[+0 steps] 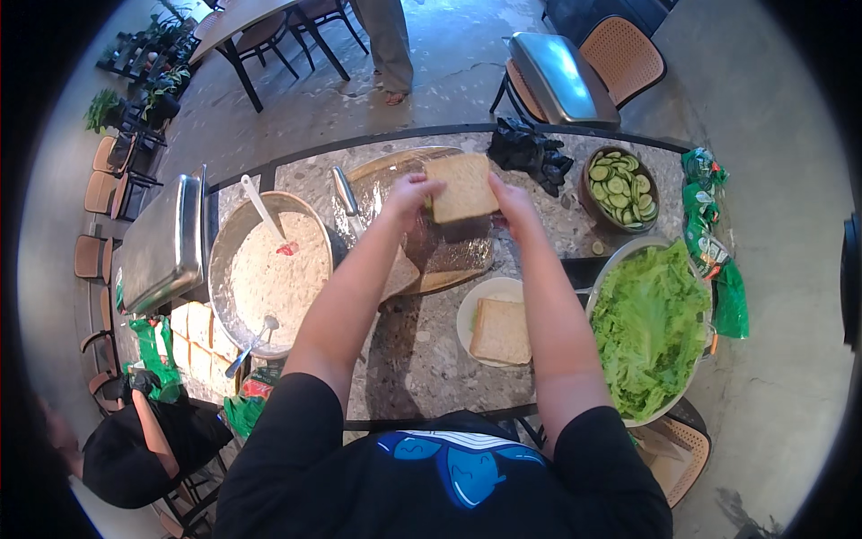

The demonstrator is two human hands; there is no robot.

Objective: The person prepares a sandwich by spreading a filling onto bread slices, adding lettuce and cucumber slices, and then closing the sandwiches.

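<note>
Both my left hand (408,197) and my right hand (510,203) grip a square sandwich (462,187) by its opposite sides, raised over a large oval board (461,269). A bit of green shows at the sandwich's left edge; the rest of its filling is hidden. The board has a shiny, film-like surface. A knife (345,191) with a metallic handle lies on the board's left side, its blade running towards my left forearm. Partly behind that forearm is a bread slice (402,271). Another sandwich (502,331) rests on a white plate (469,302) beside my right forearm.
Left: a large pan of creamy spread (262,290) with a white spatula (261,205) and spoon (252,347), bread slices (195,330), a metal container (158,246), and a co-worker's gloved hand (145,383). Right: cucumber slices (619,188), lettuce (650,323), black plastic (528,151), green bread bags (704,236).
</note>
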